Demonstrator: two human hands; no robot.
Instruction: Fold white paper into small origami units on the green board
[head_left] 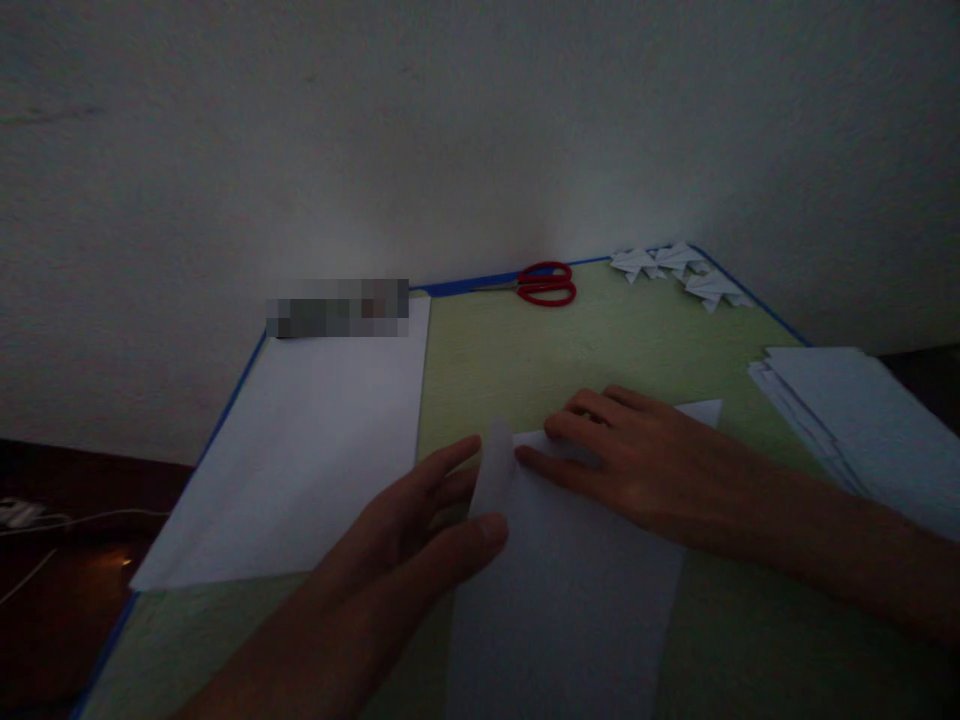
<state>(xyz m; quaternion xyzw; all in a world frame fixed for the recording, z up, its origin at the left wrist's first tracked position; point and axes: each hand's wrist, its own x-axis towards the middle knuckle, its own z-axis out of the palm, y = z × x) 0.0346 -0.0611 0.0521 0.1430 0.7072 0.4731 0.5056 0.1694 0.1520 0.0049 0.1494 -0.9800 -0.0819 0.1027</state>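
Note:
A white sheet of paper (570, 600) lies on the green tabletop in front of me, with its upper left edge lifted and curling up. My left hand (420, 540) has that raised edge between thumb and fingers; the thumb is on the near side and the fingertips are partly behind the paper. Across the sheet's upper part rests my right hand (622, 450), palm down with fingers spread and slightly bent, the index fingertip near the base of the raised flap. A folded corner of the sheet pokes out beyond the right hand's knuckles.
Large white paper (337, 460) covers the table's left side, with a blurred-out patch at its top. Red-handled scissors (546, 285) lie at the back edge. Several folded paper shapes (679, 262) sit at the back right, and a paper stack (862, 420) lies at right.

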